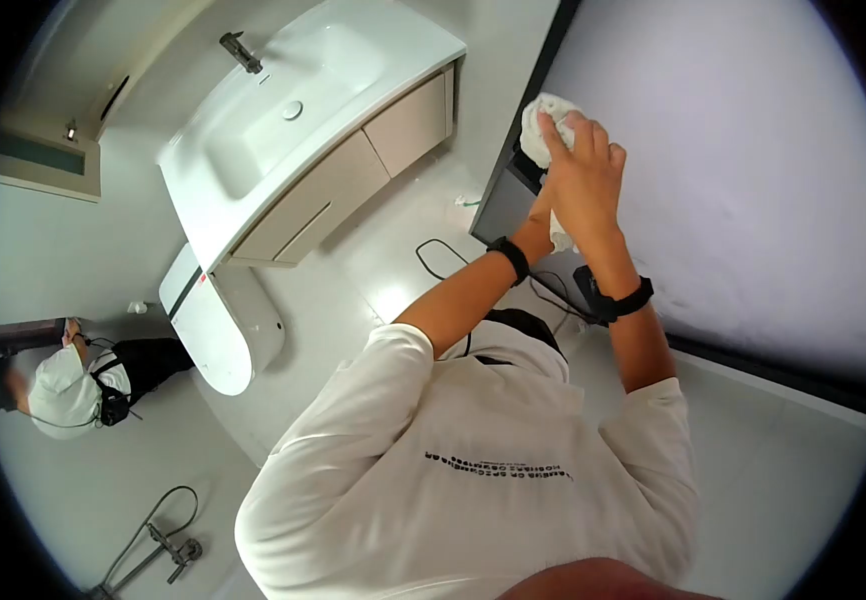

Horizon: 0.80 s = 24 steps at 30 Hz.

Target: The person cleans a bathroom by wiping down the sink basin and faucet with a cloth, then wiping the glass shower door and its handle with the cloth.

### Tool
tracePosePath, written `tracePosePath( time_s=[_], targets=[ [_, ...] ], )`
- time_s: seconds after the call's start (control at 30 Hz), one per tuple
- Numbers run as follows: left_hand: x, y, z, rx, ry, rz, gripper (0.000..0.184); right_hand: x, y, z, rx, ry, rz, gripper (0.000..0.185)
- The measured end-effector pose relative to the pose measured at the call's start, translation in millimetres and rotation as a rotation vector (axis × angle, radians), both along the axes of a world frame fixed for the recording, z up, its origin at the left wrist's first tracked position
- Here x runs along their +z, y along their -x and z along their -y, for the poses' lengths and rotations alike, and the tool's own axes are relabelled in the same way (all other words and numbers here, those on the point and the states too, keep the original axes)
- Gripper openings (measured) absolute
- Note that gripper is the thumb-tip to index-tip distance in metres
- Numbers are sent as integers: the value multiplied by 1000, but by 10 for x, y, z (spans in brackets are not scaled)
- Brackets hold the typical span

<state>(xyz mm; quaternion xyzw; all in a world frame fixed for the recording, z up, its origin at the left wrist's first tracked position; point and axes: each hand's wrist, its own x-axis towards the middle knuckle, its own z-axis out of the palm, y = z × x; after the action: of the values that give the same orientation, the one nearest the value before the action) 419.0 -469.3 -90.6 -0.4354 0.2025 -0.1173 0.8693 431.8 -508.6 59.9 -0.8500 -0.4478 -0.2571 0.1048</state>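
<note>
My right hand (585,185) grips a bunched white cloth (543,118) near the dark frame (511,160) of a large pale glass pane (743,170). Its fingers curl over the cloth. Just below and behind it is my left hand (538,222), close to a lower fold of white cloth; its fingers are hidden by the right hand. Black bands are on both wrists, with a dark device beside the right one.
A white basin (253,170) with a dark tap (241,52) tops a cabinet (318,200). Below it stands a white toilet (215,335). Another person (68,390) is at far left, above a shower mixer (178,548). A black cable (433,243) lies on the floor.
</note>
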Motion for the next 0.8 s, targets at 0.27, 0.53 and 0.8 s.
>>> tracePosePath(
  time_s=[0.27,0.53,0.8],
  targets=[
    [-262,630,194,96,-1154,434,25,-78,620,227,9,86,-61,52],
    [158,1021,36,-129,-3171,1007,16,-284,825,790,-25,72,48,47],
    [298,1133,-109,-400,-3638,992,20,-530,748,1679,-248,56,144,51]
  ],
)
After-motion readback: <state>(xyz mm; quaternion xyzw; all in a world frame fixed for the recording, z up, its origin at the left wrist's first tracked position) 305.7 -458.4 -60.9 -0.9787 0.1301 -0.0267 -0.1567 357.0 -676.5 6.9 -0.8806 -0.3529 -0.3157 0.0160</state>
